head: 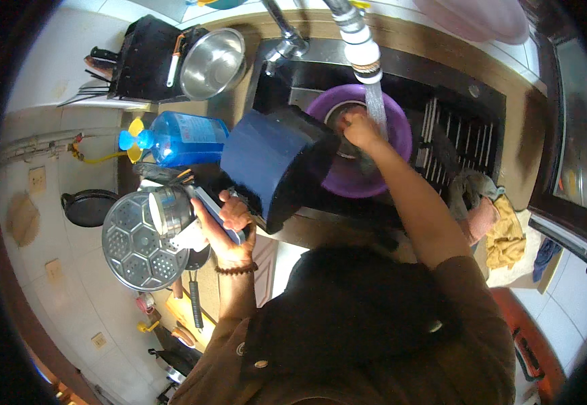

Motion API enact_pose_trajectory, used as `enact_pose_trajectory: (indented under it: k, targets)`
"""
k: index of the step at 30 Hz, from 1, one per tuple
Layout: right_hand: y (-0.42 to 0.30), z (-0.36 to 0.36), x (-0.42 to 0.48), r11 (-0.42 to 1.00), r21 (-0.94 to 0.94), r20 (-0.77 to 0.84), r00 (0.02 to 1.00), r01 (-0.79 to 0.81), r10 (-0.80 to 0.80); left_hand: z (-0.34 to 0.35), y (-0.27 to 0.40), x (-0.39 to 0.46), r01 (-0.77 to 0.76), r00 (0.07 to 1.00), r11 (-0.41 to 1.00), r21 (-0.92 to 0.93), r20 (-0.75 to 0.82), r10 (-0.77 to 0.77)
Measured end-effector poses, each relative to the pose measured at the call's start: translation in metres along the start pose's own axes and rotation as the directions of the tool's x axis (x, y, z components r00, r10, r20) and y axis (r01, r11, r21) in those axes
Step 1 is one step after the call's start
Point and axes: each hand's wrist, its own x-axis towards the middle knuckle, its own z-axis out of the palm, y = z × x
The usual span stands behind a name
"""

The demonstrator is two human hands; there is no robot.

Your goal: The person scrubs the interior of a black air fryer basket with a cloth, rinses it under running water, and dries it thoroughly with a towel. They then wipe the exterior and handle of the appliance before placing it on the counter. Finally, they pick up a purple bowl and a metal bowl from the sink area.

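My left hand point(230, 223) is closed around the blue handle point(217, 215) of a blue-and-black drawer, which looks like an air fryer basket point(265, 152). The basket is tilted at the left side of the sink, partly over a purple plastic basin point(400, 131). My right hand point(362, 129) reaches into the basin with its fingers curled, at a round thing with a pale rim point(330, 115). Whether the fingers grip anything is hard to see. Water point(376, 109) runs from the white-ended faucet point(367, 61) beside that hand into the basin.
Left of the sink stand a blue liquid bottle point(190, 139), a steel bowl point(215, 66), a black knife holder point(144, 61) and a perforated steel steamer plate point(139, 243). A second tap point(288, 45) rises behind. A drain rack point(455, 131) and cloths point(506, 233) lie to the right.
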Motion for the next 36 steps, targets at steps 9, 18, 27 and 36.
enact_pose_trajectory:
  k: [9, 18, 27, 36]
  targets:
    - [-0.128, -0.011, 0.094, 0.879, 0.202, -0.155, 0.9, 0.432, -0.407, -0.002, -0.003, -0.006, -0.025, 0.999, 0.999, -0.025, 0.033, 0.026]
    - [-0.095, -0.018, 0.108, 0.794, 0.579, -0.037, 0.979, 0.186, -0.202, -0.006, 0.011, 0.0, 0.047, 0.997, 0.921, -0.387, -0.037, -0.067]
    - [0.018, -0.01, -0.103, -0.441, 0.715, 0.653, 0.744, -0.543, 0.143, -0.011, -0.006, 0.013, 0.26, 0.941, 0.625, -0.736, 0.048, -0.335]
    - [0.081, -0.063, -0.145, -0.375, 0.81, 0.549, 0.807, -0.45, 0.218, -0.033, -0.039, -0.008, 0.508, 0.802, 0.846, -0.162, -0.269, -0.533]
